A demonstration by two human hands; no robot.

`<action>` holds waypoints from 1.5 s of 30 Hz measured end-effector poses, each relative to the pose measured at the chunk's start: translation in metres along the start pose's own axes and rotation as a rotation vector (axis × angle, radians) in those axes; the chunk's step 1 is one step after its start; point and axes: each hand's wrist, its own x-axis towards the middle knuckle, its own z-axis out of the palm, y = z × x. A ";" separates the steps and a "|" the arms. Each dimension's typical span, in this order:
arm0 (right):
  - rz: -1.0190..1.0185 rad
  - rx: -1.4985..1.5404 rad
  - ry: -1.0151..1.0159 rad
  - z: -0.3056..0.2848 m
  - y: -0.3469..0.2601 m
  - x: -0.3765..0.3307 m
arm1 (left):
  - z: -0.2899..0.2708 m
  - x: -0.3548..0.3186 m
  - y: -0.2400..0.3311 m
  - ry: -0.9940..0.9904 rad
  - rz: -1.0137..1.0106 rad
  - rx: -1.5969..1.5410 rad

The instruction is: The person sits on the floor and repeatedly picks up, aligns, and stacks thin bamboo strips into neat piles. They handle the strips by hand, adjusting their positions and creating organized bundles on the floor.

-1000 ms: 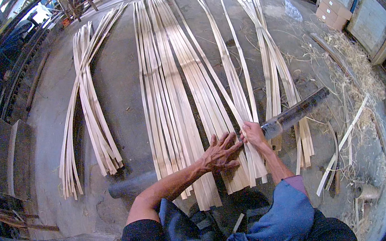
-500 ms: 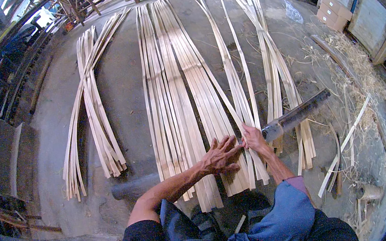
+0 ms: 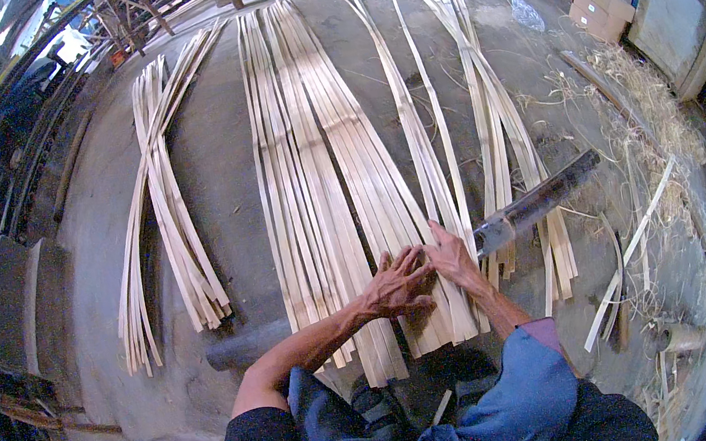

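Pale, flat bamboo strips (image 3: 302,182) lie side by side in a wide layer, running away from me. My left hand (image 3: 397,285) rests palm down across their near part, with its fingers spread. Right beside it, my right hand (image 3: 455,258) lies at the layer's right edge, its index finger stretched forward and the thumb toward the left hand. Its other fingers are partly hidden. Under the strips passes a dark round pole (image 3: 538,204), which shows again at the left. Just right of my right hand, a few separate strips (image 3: 413,120) lie on the floor.
Crossed strip bundles lie at the left (image 3: 161,185) and right (image 3: 490,99). Shavings (image 3: 662,119) pile up along the right side, near cardboard boxes (image 3: 600,8) and framed panels (image 3: 668,18). A clear plastic bag (image 3: 525,12) lies at the far right. Grey slabs (image 3: 9,299) stand at the left.
My right hand has moved slightly left and forward, bringing the outer strip against the layer. Its index finger is now extended. The left hand stays nearly in place. The view has shifted slightly.
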 end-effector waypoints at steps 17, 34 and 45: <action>0.326 0.011 -0.060 -0.023 -0.030 0.017 | 0.006 0.002 -0.008 0.142 -0.017 -0.048; 0.308 0.115 -0.171 0.034 -0.061 0.022 | 0.087 0.009 -0.076 0.148 0.235 -0.209; 0.645 0.601 -0.329 0.038 -0.091 0.011 | 0.013 -0.050 -0.052 0.317 -0.220 0.029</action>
